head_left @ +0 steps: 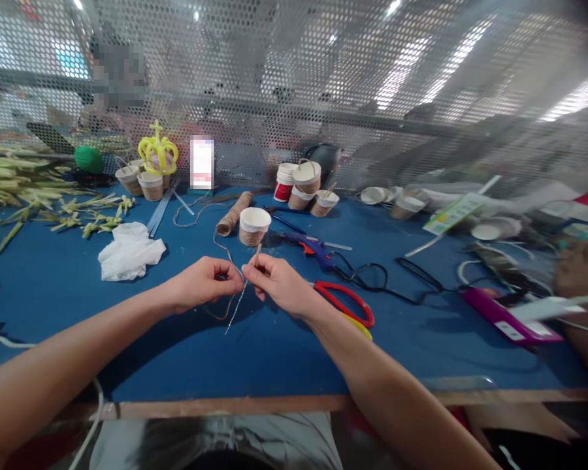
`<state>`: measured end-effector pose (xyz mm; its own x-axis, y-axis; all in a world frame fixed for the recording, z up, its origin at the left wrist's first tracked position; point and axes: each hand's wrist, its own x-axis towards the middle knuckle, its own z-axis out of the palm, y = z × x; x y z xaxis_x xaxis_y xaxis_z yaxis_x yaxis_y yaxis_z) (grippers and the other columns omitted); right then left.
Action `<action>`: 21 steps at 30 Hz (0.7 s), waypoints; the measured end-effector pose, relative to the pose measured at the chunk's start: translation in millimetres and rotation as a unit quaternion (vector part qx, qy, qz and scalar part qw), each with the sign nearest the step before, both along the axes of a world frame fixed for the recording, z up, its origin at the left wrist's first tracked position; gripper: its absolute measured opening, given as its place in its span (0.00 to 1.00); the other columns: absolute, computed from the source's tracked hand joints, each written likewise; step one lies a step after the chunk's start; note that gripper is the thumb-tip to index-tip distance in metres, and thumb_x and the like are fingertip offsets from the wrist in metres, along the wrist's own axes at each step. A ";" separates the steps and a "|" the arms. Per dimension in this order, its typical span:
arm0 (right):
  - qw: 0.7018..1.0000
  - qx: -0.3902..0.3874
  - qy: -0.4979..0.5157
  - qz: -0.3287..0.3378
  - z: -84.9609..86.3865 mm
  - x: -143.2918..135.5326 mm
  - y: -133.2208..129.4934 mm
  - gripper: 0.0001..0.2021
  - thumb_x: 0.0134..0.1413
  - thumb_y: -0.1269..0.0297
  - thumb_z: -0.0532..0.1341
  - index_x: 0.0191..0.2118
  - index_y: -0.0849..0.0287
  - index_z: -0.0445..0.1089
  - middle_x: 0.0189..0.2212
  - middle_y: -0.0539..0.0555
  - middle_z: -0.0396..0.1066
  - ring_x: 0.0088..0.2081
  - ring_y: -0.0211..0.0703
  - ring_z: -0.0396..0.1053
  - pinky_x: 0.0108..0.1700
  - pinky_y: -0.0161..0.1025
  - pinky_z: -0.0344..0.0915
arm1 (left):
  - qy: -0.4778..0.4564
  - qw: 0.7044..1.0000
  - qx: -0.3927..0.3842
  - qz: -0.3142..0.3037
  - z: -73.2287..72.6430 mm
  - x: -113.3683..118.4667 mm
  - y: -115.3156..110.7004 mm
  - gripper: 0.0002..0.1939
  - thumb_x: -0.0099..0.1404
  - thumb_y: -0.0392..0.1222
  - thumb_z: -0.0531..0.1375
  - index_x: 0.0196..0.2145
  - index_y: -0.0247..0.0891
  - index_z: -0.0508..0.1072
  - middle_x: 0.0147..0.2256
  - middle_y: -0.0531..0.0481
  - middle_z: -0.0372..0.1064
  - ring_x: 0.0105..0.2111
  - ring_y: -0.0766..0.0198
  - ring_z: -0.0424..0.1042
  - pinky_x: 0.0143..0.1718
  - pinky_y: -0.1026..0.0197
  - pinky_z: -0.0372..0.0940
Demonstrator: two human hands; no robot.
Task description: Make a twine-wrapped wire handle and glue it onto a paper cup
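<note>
My left hand (210, 282) is closed in a pinch on the brown twine, close to the fingertips of my right hand. Between the fingers of my right hand (274, 277) is a thin strand (236, 310) that hangs down to the left, its upper end poking out above the fingers. Just behind both hands stands a small twine-wrapped cup (255, 225) with a white rim. A roll of brown twine (234, 214) lies to the cup's left, and a loose length trails from it toward my hands.
Behind right are more cups (306, 176) and a blue glue gun (310, 248) with its cord. Red-handled scissors (347, 303) lie beside my right forearm. White tissue (130, 251) and green stems (14, 176) are on the left. Another person's arm (585, 294) is at the right edge.
</note>
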<state>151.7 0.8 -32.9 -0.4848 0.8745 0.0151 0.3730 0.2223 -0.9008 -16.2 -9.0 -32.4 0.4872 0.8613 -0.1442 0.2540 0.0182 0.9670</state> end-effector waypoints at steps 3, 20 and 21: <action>1.000 0.017 -0.024 -0.010 2.8 -1.2 -2.0 0.13 0.53 0.57 0.52 0.24 0.60 0.57 0.13 0.45 0.57 0.16 0.30 0.54 0.19 0.31 0.51 | 0.005 1.000 0.015 -0.003 -1.0 0.0 -0.4 0.09 0.53 0.42 0.57 0.24 0.32 0.66 0.19 0.57 0.56 0.17 0.75 0.50 0.17 0.69 0.47; 0.997 -0.011 0.072 0.016 -1.2 -1.9 -1.0 0.11 0.51 0.58 0.55 0.26 0.60 0.59 0.18 0.45 0.58 0.19 0.30 0.56 0.21 0.31 0.55 | -0.091 0.991 -0.101 0.004 -1.0 2.2 -2.2 0.12 0.50 0.45 0.61 0.22 0.33 0.64 0.17 0.59 0.52 0.15 0.77 0.46 0.16 0.68 0.40; 0.998 0.000 0.060 0.010 -0.7 -1.5 -0.8 0.11 0.51 0.58 0.54 0.25 0.60 0.58 0.16 0.45 0.57 0.18 0.30 0.56 0.21 0.31 0.54 | -0.089 0.991 -0.096 0.004 -0.7 1.9 -1.9 0.12 0.50 0.44 0.61 0.22 0.33 0.64 0.17 0.59 0.53 0.15 0.77 0.46 0.16 0.68 0.41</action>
